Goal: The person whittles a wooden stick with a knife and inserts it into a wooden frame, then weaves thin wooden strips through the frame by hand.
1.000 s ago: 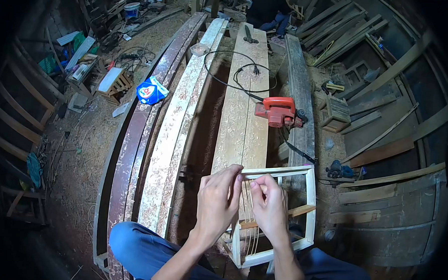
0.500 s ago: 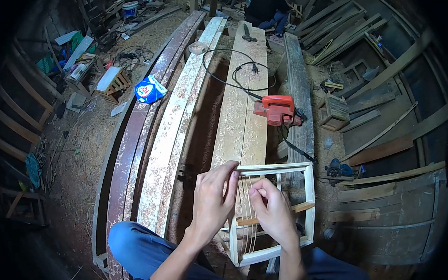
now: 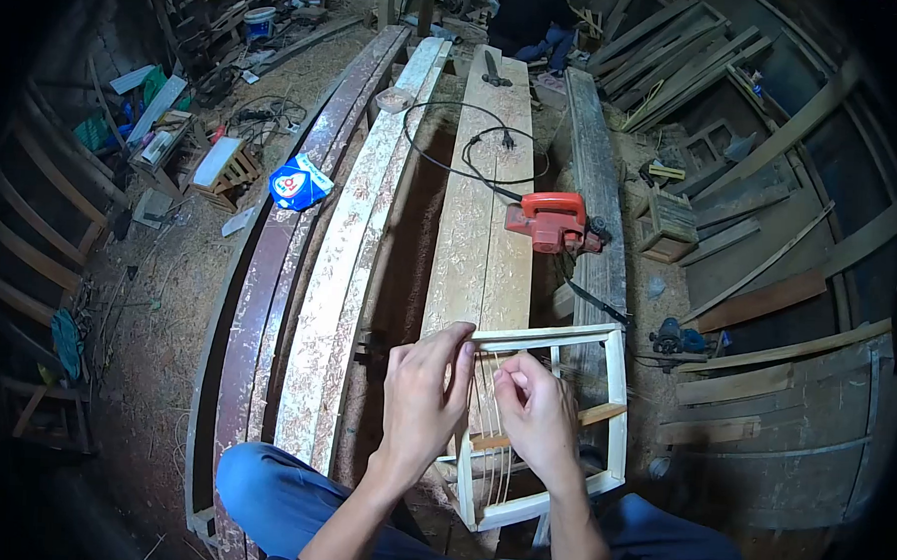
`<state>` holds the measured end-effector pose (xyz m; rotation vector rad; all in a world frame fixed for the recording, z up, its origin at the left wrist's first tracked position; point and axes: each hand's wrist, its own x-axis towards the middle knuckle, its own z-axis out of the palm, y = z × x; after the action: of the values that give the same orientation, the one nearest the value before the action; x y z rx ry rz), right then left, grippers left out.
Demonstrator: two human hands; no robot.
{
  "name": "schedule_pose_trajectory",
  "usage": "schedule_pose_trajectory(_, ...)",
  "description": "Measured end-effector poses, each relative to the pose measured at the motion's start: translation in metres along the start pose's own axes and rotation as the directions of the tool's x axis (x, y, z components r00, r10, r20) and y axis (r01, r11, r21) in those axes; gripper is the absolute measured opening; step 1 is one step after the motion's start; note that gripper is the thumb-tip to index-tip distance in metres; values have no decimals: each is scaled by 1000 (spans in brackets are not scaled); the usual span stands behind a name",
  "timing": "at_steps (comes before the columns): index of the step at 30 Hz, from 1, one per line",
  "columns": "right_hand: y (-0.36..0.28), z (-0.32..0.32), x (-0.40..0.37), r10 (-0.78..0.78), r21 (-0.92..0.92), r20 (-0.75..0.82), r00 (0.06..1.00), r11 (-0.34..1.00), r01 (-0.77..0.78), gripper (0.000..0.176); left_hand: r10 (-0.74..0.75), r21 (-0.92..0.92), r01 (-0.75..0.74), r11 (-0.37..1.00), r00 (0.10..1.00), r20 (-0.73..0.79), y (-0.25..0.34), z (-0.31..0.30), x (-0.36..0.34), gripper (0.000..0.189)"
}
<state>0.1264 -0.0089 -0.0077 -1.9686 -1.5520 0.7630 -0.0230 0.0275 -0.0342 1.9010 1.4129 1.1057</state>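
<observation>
A small pale wooden frame [image 3: 617, 372] is tilted over my lap, with a browner crossbar [image 3: 600, 415] running through its middle. Several thin tan cords [image 3: 501, 474] stretch lengthwise along its left part. My left hand [image 3: 418, 399] is closed around the frame's upper left corner, its thumb and fingers near the cord ends. Inside the frame, my right hand [image 3: 540, 419] is closed in a pinch right beside the cords, just under the top bar. What sits between its fingertips is too small to make out.
Ahead lies a red power tool [image 3: 554, 223] with a black cable on a wide plank [image 3: 485, 242]. A blue-white packet [image 3: 299, 182] rests on a dark beam at left. Shavings cover the boards. A person in dark clothes [image 3: 530, 23] crouches at the back. Timber leans at right.
My right hand has shifted slightly left and up, its pinched fingertips still beside the cords. The left hand keeps its hold on the frame's corner.
</observation>
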Motion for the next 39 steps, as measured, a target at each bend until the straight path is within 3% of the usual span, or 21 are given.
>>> schedule_pose_trajectory(3,-3,-6,0,27,63,51,998,998,-30,18,-52,-9,52,999,998,39,1,-3,1,24)
schedule_pose_trajectory(10,5,-13,-3,62,113,163,985,990,-81,18,-3,-17,3,1000,1000,-16,1,2,-2,25)
schedule_pose_trajectory(12,5,-3,-4,4,60,52,999,998,-7,19,-93,-38,94,995,995,20,3,0,-2,26)
schedule_pose_trajectory(19,11,7,-2,20,83,-8,1000,996,-19,18,-44,-35,43,998,998,-37,2,3,-2,25)
schedule_pose_trajectory(22,21,16,-1,34,122,0,999,992,-34,18,-87,-50,87,995,996,-2,6,0,-1,25)
schedule_pose_trajectory(24,20,17,-1,-32,185,-56,998,982,42,15,-98,-38,98,994,995,11,7,0,-2,26)
schedule_pose_trajectory(27,18,17,-1,-29,147,-67,997,988,38,16,-171,-48,176,983,981,90,9,-4,-1,29)
schedule_pose_trajectory(33,2,7,-2,-49,33,-107,993,998,52,17,-27,-77,31,997,998,49,4,0,-9,48)
schedule_pose_trajectory(35,0,0,-1,-5,55,-66,998,998,9,18,-13,-102,20,995,998,69,1,0,-9,53)
schedule_pose_trajectory(39,3,-22,2,-106,-21,49,993,994,107,27,19,-93,-12,996,997,76,0,2,-8,56)
